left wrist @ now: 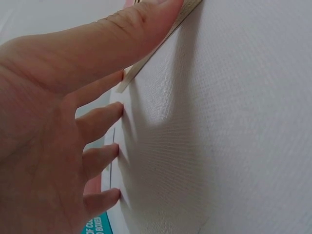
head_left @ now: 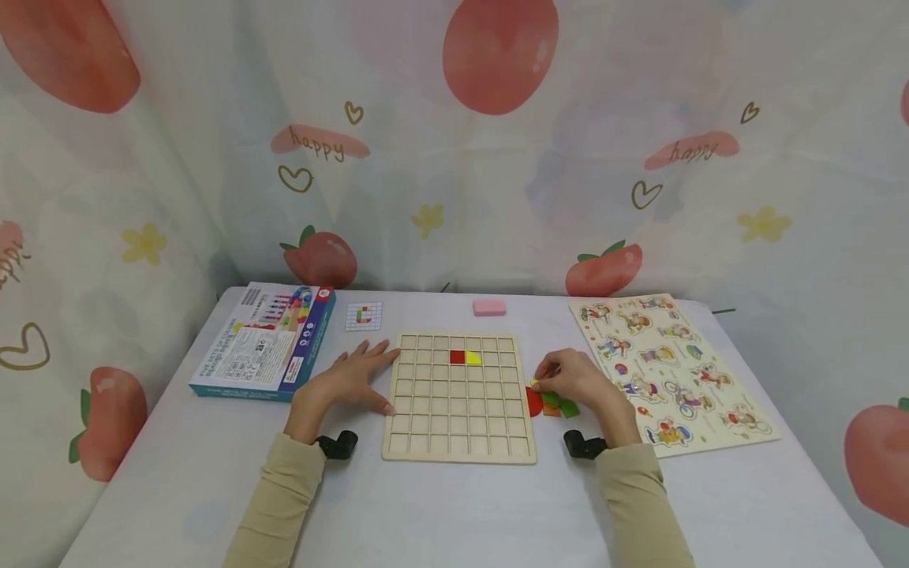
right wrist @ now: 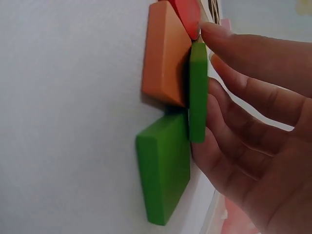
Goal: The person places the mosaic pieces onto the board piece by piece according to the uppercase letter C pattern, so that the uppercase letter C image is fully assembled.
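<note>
A square wooden grid board (head_left: pixel 440 450) lies on the table, with a red square piece (head_left: pixel 458 357) and a yellow rounded piece (head_left: pixel 473 358) side by side in its upper cells. My left hand (head_left: pixel 350 377) spreads its fingers at the board's left edge, thumb and index fingertips right at the rim. To the right of the board, my right hand (head_left: pixel 577 382) pinches a small yellow piece (head_left: pixel 534 383), mostly hidden by the fingertips. Under and beside these fingers are a red rounded piece (head_left: pixel 533 402), an orange block (right wrist: pixel 161 58) and green blocks (right wrist: pixel 165 170), partly overlapping.
A boxed set (head_left: pixel 263 343) lies at the back left. Behind the board are a small pattern card (head_left: pixel 353 323) and a pink block (head_left: pixel 489 308). At the right lies a wooden puzzle board (head_left: pixel 682 394) with printed figures. A patterned curtain (head_left: pixel 461 173) hangs behind the table.
</note>
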### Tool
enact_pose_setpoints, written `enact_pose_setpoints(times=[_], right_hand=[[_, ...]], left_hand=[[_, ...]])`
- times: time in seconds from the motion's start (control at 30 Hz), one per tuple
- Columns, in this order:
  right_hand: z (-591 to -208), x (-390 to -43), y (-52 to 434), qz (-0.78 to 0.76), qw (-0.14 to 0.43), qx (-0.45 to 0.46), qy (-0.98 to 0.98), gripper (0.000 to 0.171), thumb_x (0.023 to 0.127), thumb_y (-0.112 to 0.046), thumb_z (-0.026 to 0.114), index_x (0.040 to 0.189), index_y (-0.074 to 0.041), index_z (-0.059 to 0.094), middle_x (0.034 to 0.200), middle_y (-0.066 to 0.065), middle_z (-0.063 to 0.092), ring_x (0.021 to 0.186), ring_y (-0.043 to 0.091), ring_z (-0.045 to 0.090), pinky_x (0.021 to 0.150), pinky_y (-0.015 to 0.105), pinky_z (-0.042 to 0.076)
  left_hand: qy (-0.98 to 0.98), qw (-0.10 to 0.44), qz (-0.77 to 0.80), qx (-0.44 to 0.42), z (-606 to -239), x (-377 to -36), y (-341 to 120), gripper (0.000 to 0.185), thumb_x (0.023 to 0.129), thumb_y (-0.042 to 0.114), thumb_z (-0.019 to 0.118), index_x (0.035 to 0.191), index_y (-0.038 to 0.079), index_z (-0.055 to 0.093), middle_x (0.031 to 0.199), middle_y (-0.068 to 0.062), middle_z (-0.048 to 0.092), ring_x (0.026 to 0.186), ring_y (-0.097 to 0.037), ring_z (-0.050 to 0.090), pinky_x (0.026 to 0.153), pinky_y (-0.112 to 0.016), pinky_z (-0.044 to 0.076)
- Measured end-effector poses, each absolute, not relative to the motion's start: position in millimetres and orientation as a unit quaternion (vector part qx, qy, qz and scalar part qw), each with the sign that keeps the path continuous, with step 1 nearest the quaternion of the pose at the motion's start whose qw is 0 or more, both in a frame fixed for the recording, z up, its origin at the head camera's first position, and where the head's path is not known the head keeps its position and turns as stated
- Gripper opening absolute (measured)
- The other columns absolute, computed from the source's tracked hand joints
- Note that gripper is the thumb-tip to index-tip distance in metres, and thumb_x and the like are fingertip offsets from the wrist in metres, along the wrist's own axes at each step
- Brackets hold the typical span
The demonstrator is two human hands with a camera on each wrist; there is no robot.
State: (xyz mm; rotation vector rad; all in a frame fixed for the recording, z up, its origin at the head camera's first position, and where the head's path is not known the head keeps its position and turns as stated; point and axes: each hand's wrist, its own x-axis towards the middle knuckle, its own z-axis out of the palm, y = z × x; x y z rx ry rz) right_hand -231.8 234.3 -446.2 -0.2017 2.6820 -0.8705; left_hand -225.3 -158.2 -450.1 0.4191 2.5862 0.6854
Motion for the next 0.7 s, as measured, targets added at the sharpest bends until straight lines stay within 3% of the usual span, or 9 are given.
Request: enact_pose_setpoints(times=[0.3,0.7], right_hand=[[-444.5,-229.5,240.3,-0.312,0.176,-0.096,0.929,0.019,0.090,-0.010,0.076,0.106,-0.002,0.072,0.098,0.009,0.069,0.085,0.020,0.059,0.072,0.028,0.050],[-443.0,-228.7,239.1,-0.301,0.171,-0.095,0.933,0.019,0.089,-0.010,0.078,0.103,-0.002,0.069,0.095,0.008,0.067,0.083,0.019,0.057,0.072,0.029,0.050]], left_hand=[[0.932,0.218,0.243,0.157,-450.7,-224.9,-158.1,0.101,0.080,0.035,0.088,0.162,0.018,0.033,0.172,-0.013,0.018,0.160,-0.042,0.003,0.127,-0.065,0.001],[0.932,0.217,0.242,0.157,-450.5,-226.2,-158.8,0.102,0.079,0.035,0.088,0.162,0.017,0.034,0.172,-0.014,0.018,0.159,-0.043,0.003,0.126,-0.067,0.001]])
